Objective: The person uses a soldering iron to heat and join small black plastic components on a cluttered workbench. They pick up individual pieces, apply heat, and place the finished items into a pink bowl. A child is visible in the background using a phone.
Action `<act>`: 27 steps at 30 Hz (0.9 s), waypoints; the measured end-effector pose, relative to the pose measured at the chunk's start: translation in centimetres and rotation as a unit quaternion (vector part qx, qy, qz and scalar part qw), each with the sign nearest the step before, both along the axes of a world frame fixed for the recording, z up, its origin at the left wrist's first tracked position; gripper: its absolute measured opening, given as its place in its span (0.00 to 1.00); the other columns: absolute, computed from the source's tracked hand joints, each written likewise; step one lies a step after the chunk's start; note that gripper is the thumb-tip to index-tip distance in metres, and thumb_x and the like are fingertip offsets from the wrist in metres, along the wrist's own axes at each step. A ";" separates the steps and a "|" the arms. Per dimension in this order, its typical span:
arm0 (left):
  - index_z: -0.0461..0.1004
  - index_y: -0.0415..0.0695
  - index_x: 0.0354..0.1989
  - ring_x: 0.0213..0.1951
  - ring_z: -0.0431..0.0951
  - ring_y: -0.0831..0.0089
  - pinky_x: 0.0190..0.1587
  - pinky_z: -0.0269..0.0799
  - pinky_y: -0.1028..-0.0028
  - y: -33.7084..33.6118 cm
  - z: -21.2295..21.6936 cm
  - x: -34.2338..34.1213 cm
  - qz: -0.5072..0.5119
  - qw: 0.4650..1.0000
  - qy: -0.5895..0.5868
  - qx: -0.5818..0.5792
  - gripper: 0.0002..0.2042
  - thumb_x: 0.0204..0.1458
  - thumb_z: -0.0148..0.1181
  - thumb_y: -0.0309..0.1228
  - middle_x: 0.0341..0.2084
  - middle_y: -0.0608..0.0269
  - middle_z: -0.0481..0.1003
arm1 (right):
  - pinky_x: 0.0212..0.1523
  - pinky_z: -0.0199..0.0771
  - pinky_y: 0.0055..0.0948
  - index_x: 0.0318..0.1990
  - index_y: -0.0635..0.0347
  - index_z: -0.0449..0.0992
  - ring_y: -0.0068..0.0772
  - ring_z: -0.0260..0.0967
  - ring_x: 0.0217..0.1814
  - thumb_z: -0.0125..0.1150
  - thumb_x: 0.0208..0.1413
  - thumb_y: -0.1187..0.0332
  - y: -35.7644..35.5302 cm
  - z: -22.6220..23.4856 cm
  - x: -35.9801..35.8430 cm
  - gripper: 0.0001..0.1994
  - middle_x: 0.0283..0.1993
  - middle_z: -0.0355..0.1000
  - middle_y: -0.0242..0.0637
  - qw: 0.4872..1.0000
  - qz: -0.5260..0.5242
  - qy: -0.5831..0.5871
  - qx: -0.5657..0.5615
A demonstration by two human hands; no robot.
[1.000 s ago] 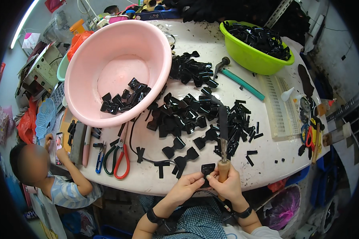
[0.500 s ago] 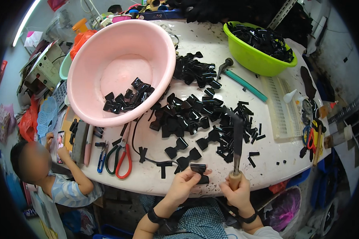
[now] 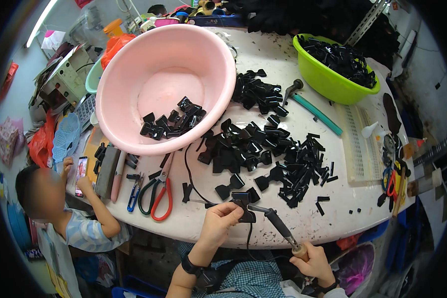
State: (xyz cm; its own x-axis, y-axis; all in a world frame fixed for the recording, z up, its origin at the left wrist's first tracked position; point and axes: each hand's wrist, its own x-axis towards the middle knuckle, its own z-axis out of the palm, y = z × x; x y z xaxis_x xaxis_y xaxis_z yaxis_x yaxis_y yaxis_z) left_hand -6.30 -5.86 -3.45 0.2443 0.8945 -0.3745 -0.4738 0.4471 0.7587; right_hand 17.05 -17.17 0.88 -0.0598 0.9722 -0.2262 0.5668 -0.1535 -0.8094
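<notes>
Near the table's front edge, my left hand (image 3: 219, 222) pinches a black bow-shaped piece (image 3: 243, 202) between thumb and fingers. My right hand (image 3: 314, 260), wrapped round the wooden handle, grips a soldering iron (image 3: 279, 224). The iron points up and left, its metal tip reaching the right side of the bow-shaped piece; whether they touch I cannot tell. Just beyond my left hand lie loose bow-shaped pieces (image 3: 230, 186). A pile of short black strips (image 3: 303, 171) spreads beyond the iron, with a heap of more black pieces (image 3: 251, 141) behind it.
A large pink basin (image 3: 115, 119) holds several black pieces. Far right stands a green basin (image 3: 319, 82) full of them. Red-handled scissors (image 3: 169, 198), blue-handled cutters (image 3: 134, 193) and a hammer (image 3: 313, 113) lie on the table. At the left sits another person (image 3: 79, 223) with a phone (image 3: 81, 176).
The soldering iron has swung from upright to slanting left, its tip now at the bow-shaped piece. My right hand has moved down and right. The whole view has shifted slightly.
</notes>
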 end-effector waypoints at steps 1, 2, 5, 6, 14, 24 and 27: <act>0.72 0.37 0.27 0.22 0.67 0.83 0.25 0.62 0.85 0.0 0.1 0.0 0.002 1.000 -0.002 -0.004 0.03 0.44 0.58 0.23 0.21 0.68 0.71 | 0.19 0.63 0.24 0.26 0.65 0.68 0.32 0.64 0.15 0.65 0.37 0.63 0.0 0.0 0.0 0.16 0.15 0.65 0.39 1.000 -0.001 0.001 0.004; 0.72 0.37 0.27 0.22 0.67 0.83 0.25 0.63 0.85 0.0 0.1 -0.1 0.004 1.000 -0.005 -0.007 0.04 0.44 0.58 0.23 0.21 0.67 0.71 | 0.19 0.63 0.24 0.26 0.65 0.68 0.32 0.65 0.15 0.65 0.37 0.63 -0.1 -0.1 -0.1 0.15 0.15 0.65 0.39 1.000 -0.002 0.003 0.007; 0.73 0.37 0.27 0.22 0.68 0.83 0.25 0.63 0.85 0.2 0.6 -0.1 0.013 1.000 0.023 0.001 0.04 0.43 0.58 0.23 0.20 0.66 0.72 | 0.19 0.63 0.25 0.26 0.65 0.68 0.35 0.65 0.15 0.65 0.37 0.64 -0.2 -0.2 -0.2 0.15 0.15 0.65 0.40 1.000 -0.002 -0.008 0.018; 0.73 0.37 0.28 0.22 0.68 0.83 0.25 0.63 0.85 0.2 0.6 -0.1 0.014 1.000 0.022 0.007 0.04 0.43 0.59 0.23 0.20 0.66 0.72 | 0.19 0.63 0.25 0.26 0.65 0.68 0.35 0.66 0.15 0.65 0.37 0.64 -0.2 -0.2 -0.2 0.15 0.15 0.65 0.41 1.000 0.000 -0.014 0.021; 0.73 0.37 0.29 0.22 0.68 0.83 0.25 0.62 0.85 0.2 0.4 -0.1 0.014 0.999 0.027 0.027 0.05 0.42 0.60 0.22 0.21 0.65 0.72 | 0.19 0.64 0.27 0.26 0.65 0.68 0.40 0.67 0.17 0.65 0.37 0.64 -0.1 -0.4 -0.2 0.15 0.16 0.66 0.42 0.999 0.008 -0.040 0.026; 0.73 0.37 0.30 0.26 0.69 0.86 0.29 0.63 0.86 0.4 0.5 -0.2 -0.038 0.993 0.093 0.059 0.06 0.43 0.60 0.23 0.24 0.69 0.73 | 0.20 0.66 0.29 0.26 0.65 0.67 0.43 0.69 0.19 0.65 0.38 0.63 0.0 -0.6 -0.5 0.16 0.17 0.67 0.44 0.998 0.016 -0.063 0.001; 0.72 0.37 0.30 0.27 0.69 0.85 0.31 0.64 0.85 0.4 0.8 -0.3 -0.043 0.992 0.103 0.062 0.06 0.43 0.59 0.23 0.24 0.69 0.72 | 0.21 0.66 0.28 0.27 0.66 0.67 0.42 0.69 0.19 0.65 0.38 0.64 -0.2 -1.7 0.1 0.15 0.18 0.67 0.45 0.998 0.035 -0.056 -0.007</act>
State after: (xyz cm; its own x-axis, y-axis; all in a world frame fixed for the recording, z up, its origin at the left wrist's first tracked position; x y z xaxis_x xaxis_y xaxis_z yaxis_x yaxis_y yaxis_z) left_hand -6.56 -5.45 -2.62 0.2519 0.9159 -0.3125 -0.2677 0.3763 0.8870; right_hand 17.17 -17.41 -0.82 -0.1002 0.9632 -0.2495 0.6639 -0.1220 -0.7378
